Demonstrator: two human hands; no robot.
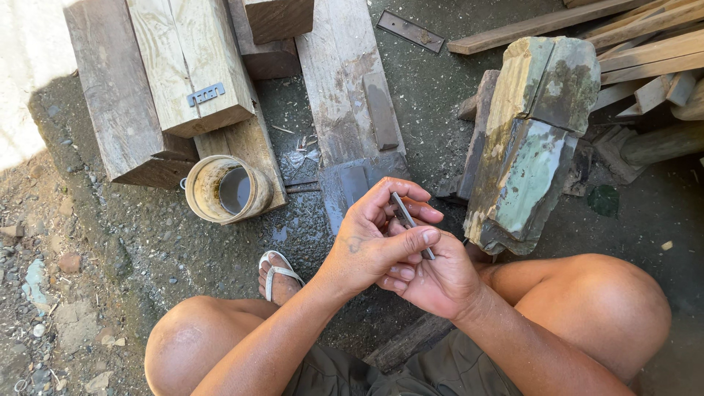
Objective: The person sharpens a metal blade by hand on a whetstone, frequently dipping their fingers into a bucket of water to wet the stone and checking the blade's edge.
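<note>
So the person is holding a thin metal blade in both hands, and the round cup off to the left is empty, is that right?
Not quite. The head view shows the cup has dark water in it, so it is not empty. The rest holds: the left hand and right hand both grip the thin metal blade, and the cup stands to the left of them.

Left hand point(367, 238) and right hand point(433, 282) together hold a thin metal blade point(408, 217) above wet ground.
</note>
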